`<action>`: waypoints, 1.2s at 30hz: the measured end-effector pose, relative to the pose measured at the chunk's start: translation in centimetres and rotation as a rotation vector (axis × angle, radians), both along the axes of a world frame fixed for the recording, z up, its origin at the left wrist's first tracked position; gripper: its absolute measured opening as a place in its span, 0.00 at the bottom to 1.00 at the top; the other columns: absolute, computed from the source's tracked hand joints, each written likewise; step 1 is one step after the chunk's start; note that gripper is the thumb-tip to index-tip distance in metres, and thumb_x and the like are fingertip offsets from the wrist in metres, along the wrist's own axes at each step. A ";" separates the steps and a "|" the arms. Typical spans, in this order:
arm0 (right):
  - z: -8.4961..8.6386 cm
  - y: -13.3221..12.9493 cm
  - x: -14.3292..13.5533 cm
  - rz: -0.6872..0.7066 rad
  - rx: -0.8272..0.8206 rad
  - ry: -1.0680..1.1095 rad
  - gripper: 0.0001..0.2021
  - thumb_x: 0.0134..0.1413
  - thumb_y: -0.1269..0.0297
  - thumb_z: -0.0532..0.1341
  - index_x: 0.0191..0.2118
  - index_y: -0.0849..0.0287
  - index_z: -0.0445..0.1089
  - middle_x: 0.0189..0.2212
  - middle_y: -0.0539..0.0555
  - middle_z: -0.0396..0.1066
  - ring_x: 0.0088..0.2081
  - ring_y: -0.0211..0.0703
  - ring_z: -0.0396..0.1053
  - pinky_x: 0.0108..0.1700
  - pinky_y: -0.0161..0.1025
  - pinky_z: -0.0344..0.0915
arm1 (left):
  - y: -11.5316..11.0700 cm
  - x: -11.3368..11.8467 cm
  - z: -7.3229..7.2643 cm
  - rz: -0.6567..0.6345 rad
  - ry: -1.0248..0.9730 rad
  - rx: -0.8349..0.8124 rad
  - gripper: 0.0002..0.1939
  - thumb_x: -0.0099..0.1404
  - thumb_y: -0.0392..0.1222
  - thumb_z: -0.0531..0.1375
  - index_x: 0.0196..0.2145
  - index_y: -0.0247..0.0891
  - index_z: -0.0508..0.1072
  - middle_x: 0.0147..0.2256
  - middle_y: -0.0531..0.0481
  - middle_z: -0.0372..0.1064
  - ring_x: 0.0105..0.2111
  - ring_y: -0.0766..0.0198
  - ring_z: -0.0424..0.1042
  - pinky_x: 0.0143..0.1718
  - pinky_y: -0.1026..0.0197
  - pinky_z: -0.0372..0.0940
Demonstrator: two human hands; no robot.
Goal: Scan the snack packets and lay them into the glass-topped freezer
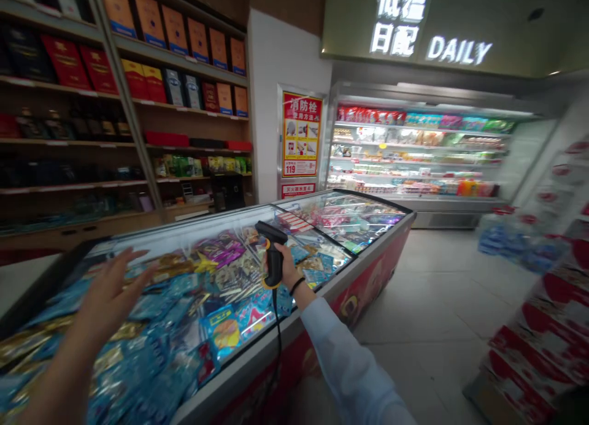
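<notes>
My right hand (286,267) grips a black and yellow barcode scanner (275,259) by its handle, with a black cable hanging from its base. The scanner is held over the chest freezer (294,327), whose glass top shows many packets beneath. On the left, my left hand (113,290) hovers above the freezer with its fingers spread, holding nothing. Below it lie blue ice cream packets (151,345) and some gold ones. Purple packets (225,250) and a blue packet with a yellow picture (224,332) lie near the middle.
Shelves with boxed goods (197,42) line the left wall. A lit refrigerated display (414,149) stands at the back. On the right are red and white cartons (547,327) and wrapped water bottles (501,235) on the tiled floor (414,302).
</notes>
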State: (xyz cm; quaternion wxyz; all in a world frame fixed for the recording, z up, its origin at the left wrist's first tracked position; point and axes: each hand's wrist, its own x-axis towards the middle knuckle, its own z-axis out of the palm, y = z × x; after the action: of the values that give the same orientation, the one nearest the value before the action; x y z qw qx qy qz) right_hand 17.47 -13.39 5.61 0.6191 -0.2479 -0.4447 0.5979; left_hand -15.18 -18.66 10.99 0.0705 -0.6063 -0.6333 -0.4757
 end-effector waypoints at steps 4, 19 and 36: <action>-0.4 -0.8 -8.5 0.241 -0.018 0.019 0.18 0.47 0.49 0.59 0.32 0.62 0.69 0.17 0.51 0.69 0.15 0.38 0.63 0.15 0.32 0.56 | -2.7 -5.9 -0.8 0.007 -0.054 -0.105 0.32 0.55 0.66 0.51 0.46 0.41 0.72 0.50 0.45 0.71 0.53 0.51 0.68 0.57 0.47 0.60; -6.2 -1.2 -20.4 0.607 -0.137 -0.282 0.22 0.42 0.45 0.62 0.30 0.63 0.71 0.16 0.52 0.71 0.13 0.38 0.64 0.15 0.33 0.60 | -0.8 -10.5 -9.4 0.524 0.264 -0.400 0.18 0.65 0.42 0.51 0.47 0.30 0.72 0.46 0.34 0.70 0.48 0.46 0.68 0.49 0.48 0.63; -5.6 -2.0 -20.3 0.611 -0.138 -0.216 0.21 0.44 0.48 0.62 0.34 0.65 0.72 0.16 0.53 0.71 0.13 0.38 0.64 0.15 0.33 0.60 | 0.5 -11.9 -11.3 0.557 -0.045 -0.513 0.22 0.54 0.47 0.63 0.45 0.35 0.74 0.50 0.37 0.70 0.55 0.41 0.61 0.56 0.46 0.55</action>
State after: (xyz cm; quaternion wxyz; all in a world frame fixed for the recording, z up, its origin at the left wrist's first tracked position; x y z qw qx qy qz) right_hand -2.83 -15.37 -0.03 0.3421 -0.2062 -0.5201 0.7550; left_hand -27.08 -18.15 -0.31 0.0291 -0.3981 -0.8739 -0.2773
